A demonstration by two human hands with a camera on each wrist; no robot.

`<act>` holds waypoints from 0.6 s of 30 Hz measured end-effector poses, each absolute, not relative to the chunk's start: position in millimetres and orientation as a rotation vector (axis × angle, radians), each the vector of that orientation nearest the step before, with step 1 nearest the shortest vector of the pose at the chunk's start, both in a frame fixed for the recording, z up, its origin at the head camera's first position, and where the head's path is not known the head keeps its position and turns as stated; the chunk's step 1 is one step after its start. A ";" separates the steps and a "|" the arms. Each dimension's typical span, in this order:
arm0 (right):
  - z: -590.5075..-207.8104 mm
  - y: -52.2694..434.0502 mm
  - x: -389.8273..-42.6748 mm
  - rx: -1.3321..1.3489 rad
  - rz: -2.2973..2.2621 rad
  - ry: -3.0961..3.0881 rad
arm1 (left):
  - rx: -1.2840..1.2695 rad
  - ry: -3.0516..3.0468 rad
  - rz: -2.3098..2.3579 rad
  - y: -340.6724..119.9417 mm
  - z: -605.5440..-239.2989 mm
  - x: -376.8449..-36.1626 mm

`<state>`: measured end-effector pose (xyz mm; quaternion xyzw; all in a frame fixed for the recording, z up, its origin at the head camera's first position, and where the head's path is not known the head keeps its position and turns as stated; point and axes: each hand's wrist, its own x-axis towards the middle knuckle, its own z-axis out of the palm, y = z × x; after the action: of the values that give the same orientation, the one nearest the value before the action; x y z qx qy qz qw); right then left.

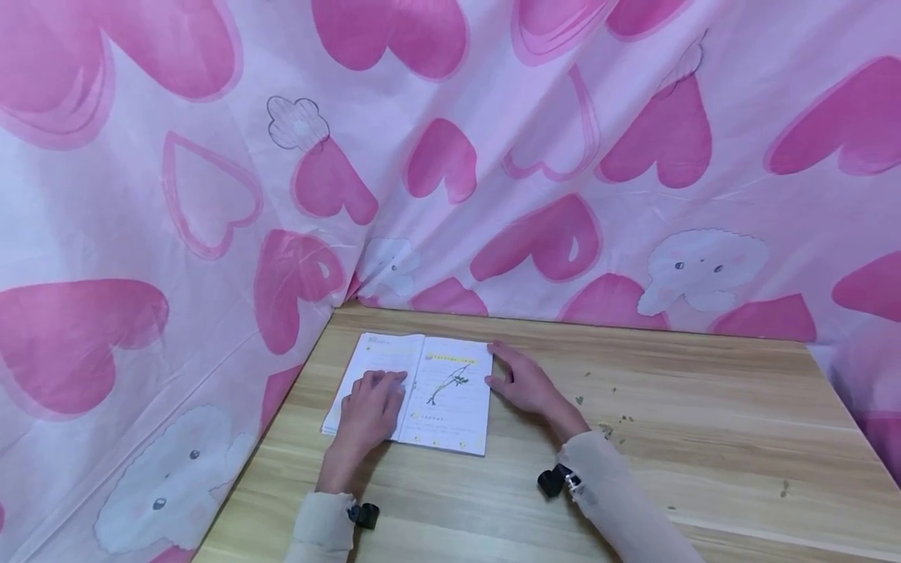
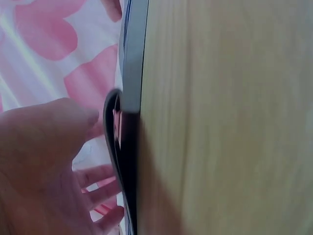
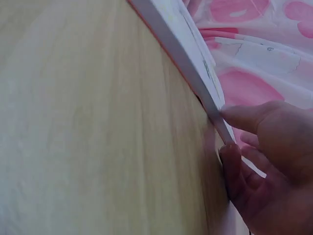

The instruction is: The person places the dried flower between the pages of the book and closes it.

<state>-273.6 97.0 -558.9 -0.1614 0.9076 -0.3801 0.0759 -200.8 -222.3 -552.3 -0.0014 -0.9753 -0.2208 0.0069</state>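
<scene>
An open book [image 1: 457, 422] lies on the wooden table, with a drawing of a plant on its right page. My left hand [image 1: 369, 407] rests on the left page, its fingers pointing toward the middle fold. From the left wrist view, a curled cover [image 2: 111, 137] bends up at the book's near edge beside that hand. My right hand [image 1: 528, 383] holds the book's right edge near the upper corner. In the right wrist view, its thumb [image 3: 244, 117] touches the page edges while another fingertip sits low by the table, and the remaining fingers are partly hidden.
Small dark bits [image 1: 608, 430] are scattered over the table [image 1: 704, 469] right of the book. A pink cloth [image 1: 549, 156] printed with hearts hangs along the table's left and back edges. Both sleeved wrists carry small black cameras [image 1: 551, 482].
</scene>
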 end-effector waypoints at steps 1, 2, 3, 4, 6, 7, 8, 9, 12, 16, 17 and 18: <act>-559.4 97.8 -273.7 -0.506 -1.127 2.714 | -0.011 -3.038 -0.685 -220.5 -552.3 -200.2; -559.9 98.5 -273.8 -0.522 -1.112 2.715 | -0.015 -3.027 -0.676 -218.5 -552.1 -199.7; -560.2 99.1 -273.8 -0.527 -1.105 2.715 | -0.018 -3.016 -0.665 -216.3 -552.0 -199.2; -560.9 99.3 -273.8 -0.534 -1.100 2.716 | -0.024 -2.998 -0.653 -214.2 -551.6 -198.3; -561.7 99.7 -273.4 -0.523 -1.107 2.711 | -0.047 -2.944 -0.606 -208.9 -549.9 -196.9; -562.1 99.5 -273.0 -0.518 -1.109 2.710 | -0.071 -2.904 -0.583 -206.2 -549.8 -196.2; -562.7 99.5 -272.8 -0.517 -1.105 2.712 | -0.107 -2.860 -0.562 -203.2 -549.9 -195.7; -563.5 99.5 -272.7 -0.514 -1.099 2.715 | -0.160 -2.798 -0.544 -199.3 -550.1 -195.5; -565.2 99.8 -271.8 -0.518 -1.080 2.729 | -0.369 -2.648 -0.536 -182.9 -548.6 -192.9; -566.5 100.8 -272.2 -0.532 -1.061 2.750 | -0.656 -2.693 -0.644 -156.0 -543.1 -185.2; -566.4 100.9 -272.2 -0.531 -1.062 2.753 | -0.697 -2.750 -0.675 -150.6 -542.2 -182.8; -566.4 101.0 -272.1 -0.532 -1.064 2.758 | -0.734 -2.805 -0.691 -146.1 -542.1 -181.1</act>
<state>-272.1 101.0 -566.4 -0.1766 0.9160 -0.3535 0.0692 -181.1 -146.1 -542.1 -0.2455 -0.9380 -0.2312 0.0804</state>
